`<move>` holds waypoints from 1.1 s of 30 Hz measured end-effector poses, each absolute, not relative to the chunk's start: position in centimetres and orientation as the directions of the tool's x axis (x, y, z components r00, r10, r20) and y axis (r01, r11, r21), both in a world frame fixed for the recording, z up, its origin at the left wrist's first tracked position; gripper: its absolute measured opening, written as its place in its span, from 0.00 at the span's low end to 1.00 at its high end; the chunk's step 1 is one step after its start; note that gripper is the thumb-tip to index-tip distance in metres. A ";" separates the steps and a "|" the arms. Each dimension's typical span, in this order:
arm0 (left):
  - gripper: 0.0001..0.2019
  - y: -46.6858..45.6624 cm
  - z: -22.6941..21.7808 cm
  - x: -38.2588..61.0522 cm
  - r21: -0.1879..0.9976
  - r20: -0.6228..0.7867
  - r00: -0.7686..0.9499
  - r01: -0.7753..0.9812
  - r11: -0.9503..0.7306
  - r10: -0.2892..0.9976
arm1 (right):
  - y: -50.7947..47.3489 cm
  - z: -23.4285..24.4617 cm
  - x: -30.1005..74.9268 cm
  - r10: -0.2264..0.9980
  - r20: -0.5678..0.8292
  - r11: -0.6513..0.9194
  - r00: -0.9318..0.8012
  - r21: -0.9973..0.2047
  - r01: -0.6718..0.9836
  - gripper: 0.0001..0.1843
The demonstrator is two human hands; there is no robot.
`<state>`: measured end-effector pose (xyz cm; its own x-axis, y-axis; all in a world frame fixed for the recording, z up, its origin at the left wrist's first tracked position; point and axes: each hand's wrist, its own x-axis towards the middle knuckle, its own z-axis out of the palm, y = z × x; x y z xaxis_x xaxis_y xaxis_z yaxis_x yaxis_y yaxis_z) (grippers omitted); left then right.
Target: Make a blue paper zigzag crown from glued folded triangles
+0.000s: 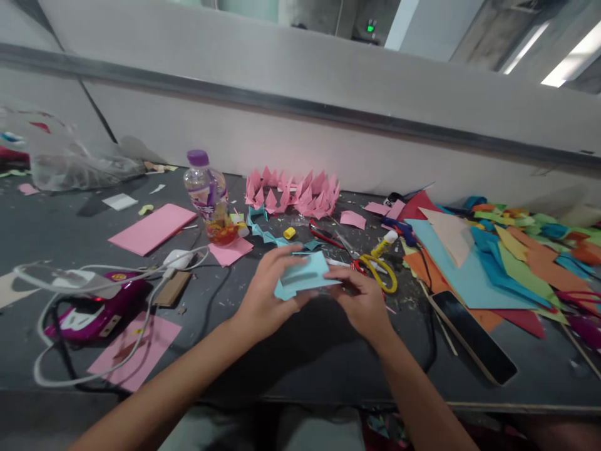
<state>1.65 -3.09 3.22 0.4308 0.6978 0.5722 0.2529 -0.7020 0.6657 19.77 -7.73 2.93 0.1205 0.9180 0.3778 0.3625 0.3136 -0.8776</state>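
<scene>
A folded piece of light blue paper (pixel 307 272) is held up over the dark table between my two hands. My left hand (pixel 270 288) grips its left side, fingers behind and thumb below. At its right edge, my right hand (pixel 361 300) pinches the paper between thumb and fingers. Just beyond the hands lie a zigzag light blue paper strip (pixel 270 237), a small yellow piece (pixel 290 233), red-handled scissors (pixel 323 233) and yellow-handled scissors (pixel 382 272). A glue stick (pixel 385 244) rests near the right hand.
A bottle (pixel 211 200) stands left of two spiky pink paper crowns (pixel 291 191). White cables loop over a purple power strip (pixel 101 307) at left. A phone (pixel 472 335), a glue gun (pixel 401 228) and coloured paper sheets (pixel 451 269) lie at right.
</scene>
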 end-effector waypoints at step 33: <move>0.11 -1.5 1.1 3.2 0.994 -0.008 0.457 -0.091 0.056 0.889 | -5.3 0.7 19.0 0.951 -0.045 0.005 0.306 -0.987 -0.159 0.11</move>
<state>3.25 -1.46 1.10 0.4569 0.8895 -0.0081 -0.0909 0.0557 0.9943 19.00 -5.32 0.66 0.3056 0.9511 -0.0450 -0.1594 0.0045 -0.9872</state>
